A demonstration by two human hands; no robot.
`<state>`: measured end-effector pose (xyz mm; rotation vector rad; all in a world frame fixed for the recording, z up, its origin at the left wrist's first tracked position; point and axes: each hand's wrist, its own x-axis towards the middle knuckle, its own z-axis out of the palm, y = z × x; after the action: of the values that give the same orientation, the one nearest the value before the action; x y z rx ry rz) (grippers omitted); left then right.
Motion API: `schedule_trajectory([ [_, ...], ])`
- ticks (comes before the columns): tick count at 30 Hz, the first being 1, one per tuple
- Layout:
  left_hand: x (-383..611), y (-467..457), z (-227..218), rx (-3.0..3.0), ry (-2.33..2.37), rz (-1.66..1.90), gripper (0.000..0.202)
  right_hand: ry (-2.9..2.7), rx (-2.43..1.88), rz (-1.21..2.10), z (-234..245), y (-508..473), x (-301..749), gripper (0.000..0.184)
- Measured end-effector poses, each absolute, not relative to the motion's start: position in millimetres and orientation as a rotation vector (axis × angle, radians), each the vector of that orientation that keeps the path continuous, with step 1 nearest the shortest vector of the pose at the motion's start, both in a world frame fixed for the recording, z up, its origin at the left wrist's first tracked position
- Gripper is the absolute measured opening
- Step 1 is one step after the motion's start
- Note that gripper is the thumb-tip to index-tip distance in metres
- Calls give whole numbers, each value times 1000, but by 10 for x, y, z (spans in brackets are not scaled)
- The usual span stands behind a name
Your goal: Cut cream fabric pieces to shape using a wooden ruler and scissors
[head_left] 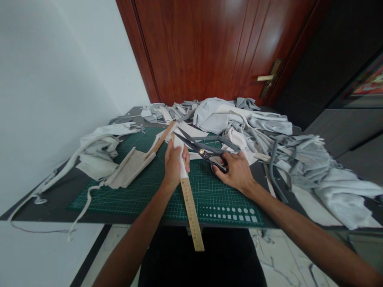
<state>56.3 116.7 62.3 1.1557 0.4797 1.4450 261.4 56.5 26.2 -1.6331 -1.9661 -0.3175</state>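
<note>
My left hand (175, 163) is closed around a narrow strip of white cloth (182, 163) pressed against a wooden ruler (191, 213) that lies on the green cutting mat (134, 191) and sticks out over the table's front edge. My right hand (236, 169) grips the black handles of large scissors (200, 150). The blades are parted and point up-left toward the top of the strip, just above my left hand.
Piles of grey and white cloth scraps (254, 127) cover the back and right of the table. Folded pieces (128, 169) and long strips (54, 179) lie left. A second wooden stick (161, 139) rests behind. A red-brown door (215, 48) stands beyond.
</note>
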Motion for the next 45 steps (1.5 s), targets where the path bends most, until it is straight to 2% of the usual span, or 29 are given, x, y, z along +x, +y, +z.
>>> schedule_trajectory([
  [18, 538, 1240, 615, 1090, 489, 1586, 25, -1963, -1657, -368, 247, 547, 2582, 36],
  [29, 563, 1238, 544, 1170, 623, 1557, 19, -1940, -1731, -407, 271, 518, 2541, 37],
  [40, 657, 1168, 508, 1209, 674, 1437, 24, -1967, -1756, -385, 254, 500, 2482, 41],
  [45, 661, 1181, 482, 1250, 696, 1424, 18, -1976, -1742, -375, 234, 507, 2476, 41],
])
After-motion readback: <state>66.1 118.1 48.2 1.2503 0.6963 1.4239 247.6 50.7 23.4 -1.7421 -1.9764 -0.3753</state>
